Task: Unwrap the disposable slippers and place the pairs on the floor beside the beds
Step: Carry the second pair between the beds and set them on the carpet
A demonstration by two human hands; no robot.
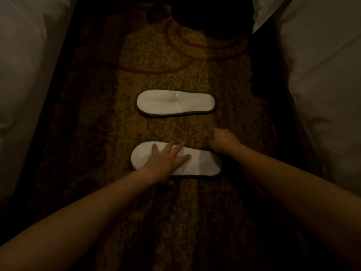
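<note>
a: where are the slippers?

b: both on the carpet (175, 222) in the aisle between the left bed (25, 75) and the right bed (322, 85). both lie crosswise, toes left, heels right. far slipper (175, 102) sits alone, untouched, with its dark sole rim visible along the near side. near slipper (205, 163) is parallel to it and apart from it, with a strip of carpet between them.

a: hands?

b: left hand (166, 159) lies flat on the near slipper's toe half, palm down, fingers (176, 148) straight and spread, pointing far-right. it hides the middle of the upper. the thumb goes off the near edge into shadow and is hard to make out.

a: right?

b: right hand (222, 138) is at the heel end, by the slipper's far edge, fingers curled down and away from the camera. only the back of the hand and the wrist show. can't tell if it pinches the rim, touches it or just sits on the carpet.

a: anything else?

b: very dim. both beds are cut off by the frame, just white bedding showing. a dark shape (205, 14) at the far end of the aisle is unreadable. the carpet pattern fades to black along the left bed.
</note>
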